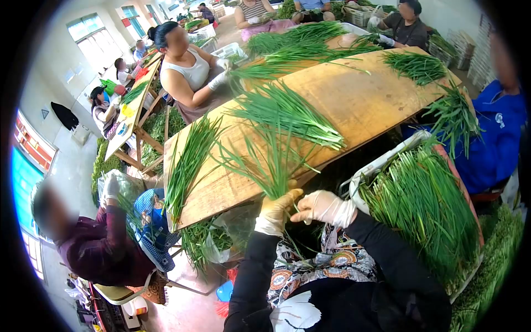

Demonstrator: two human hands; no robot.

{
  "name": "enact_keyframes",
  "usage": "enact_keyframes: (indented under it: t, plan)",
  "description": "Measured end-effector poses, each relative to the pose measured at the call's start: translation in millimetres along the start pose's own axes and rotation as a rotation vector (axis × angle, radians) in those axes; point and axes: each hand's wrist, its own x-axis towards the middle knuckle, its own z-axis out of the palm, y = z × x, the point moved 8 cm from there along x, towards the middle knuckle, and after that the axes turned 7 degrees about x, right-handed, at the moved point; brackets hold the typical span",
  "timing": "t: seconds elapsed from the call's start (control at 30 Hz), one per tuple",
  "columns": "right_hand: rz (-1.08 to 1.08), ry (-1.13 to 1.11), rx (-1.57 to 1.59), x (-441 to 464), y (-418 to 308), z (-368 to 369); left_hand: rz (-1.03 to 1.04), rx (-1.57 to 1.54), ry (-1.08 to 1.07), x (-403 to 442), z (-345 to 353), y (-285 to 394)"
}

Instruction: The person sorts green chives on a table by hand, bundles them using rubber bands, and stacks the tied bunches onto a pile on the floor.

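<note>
Gloved, my left hand [276,212] is closed round the lower ends of a small bunch of long green stalks [268,160], whose leaves fan out over the near edge of the wooden table [354,94]. My right hand [323,208], also in a pale glove, is just right of it with fingers bent together near the stalk ends; what they pinch is too small to make out. A thicker bundle of green stalks [293,113] lies on the table beyond my hands. Another bundle [191,160] lies along the table's left end.
A white crate [362,180] full of green stalks stands at my right. A co-worker in blue [492,133] sits beyond it. Another in dark red [105,249] sits at the left. A person in a white top [191,72] stands across the table, handling stalks. More bundles lie at the right end.
</note>
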Motion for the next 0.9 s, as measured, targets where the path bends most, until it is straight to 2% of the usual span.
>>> enact_keyframes:
  t: [0.03,0.1,0.13,0.17,0.23,0.3,0.37,0.4,0.43,0.47,0.5,0.53,0.57,0.63,0.73,0.77,0.83,0.9]
  plan:
    - [0.032,-0.106,0.010,-0.3,-2.9,-1.7,-0.007,0.057,0.060,-0.8,-5.9,-3.0]
    - [-0.019,0.208,0.329,8.9,30.7,-29.5,0.020,0.111,0.095,-6.0,-19.5,9.4]
    - [0.067,0.417,-0.432,6.0,35.0,-58.2,0.034,0.050,0.123,-8.7,-21.9,18.8]
    - [0.134,0.533,-0.426,4.9,38.5,-75.2,0.065,0.019,0.148,-6.7,-31.6,23.0]
    - [0.209,0.593,-0.703,17.1,53.9,-78.1,0.082,-0.106,0.065,-2.8,-40.4,33.6]
    - [0.322,0.399,-0.662,40.4,93.5,-60.5,0.194,-0.175,-0.079,-3.7,-42.3,58.8]
    - [0.362,0.376,-0.676,41.8,101.2,-63.9,0.341,-0.437,-0.213,-13.4,-29.8,92.9]
    - [0.348,0.357,-0.088,35.5,100.2,-65.4,0.315,-0.528,-0.089,-18.1,-37.7,93.9]
    - [0.314,0.314,0.499,30.7,95.7,-61.2,0.266,-0.524,-0.085,-16.1,-48.8,87.5]
    - [0.251,0.279,0.865,24.9,89.9,-57.2,0.225,-0.471,-0.082,-13.4,-53.3,77.1]
    - [0.252,0.277,0.866,21.1,86.4,-50.2,0.182,-0.419,-0.078,-10.5,-56.6,65.1]
    - [0.224,0.273,1.021,16.8,80.7,-36.9,0.077,-0.333,0.000,-6.7,-58.7,43.1]
    - [0.192,0.270,1.177,11.7,73.8,-24.9,0.013,-0.382,-0.089,-4.9,-44.2,28.1]
    - [0.209,0.204,1.136,1.0,58.9,-6.8,-0.114,-0.332,-0.003,-4.7,-43.1,-6.6]
    - [0.174,0.106,1.105,-7.2,41.2,15.4,-0.090,-0.156,0.110,-13.7,-27.6,-8.4]
    - [0.149,0.074,1.099,-7.3,42.6,23.2,-0.059,-0.089,0.089,-10.6,-28.4,-11.2]
    - [0.196,0.006,1.127,-8.5,40.7,34.4,-0.128,-0.096,-0.074,-10.0,-23.9,-21.5]
    - [0.268,-0.012,1.105,-7.5,42.2,40.6,-0.133,0.036,-0.004,-17.8,-19.3,-18.9]
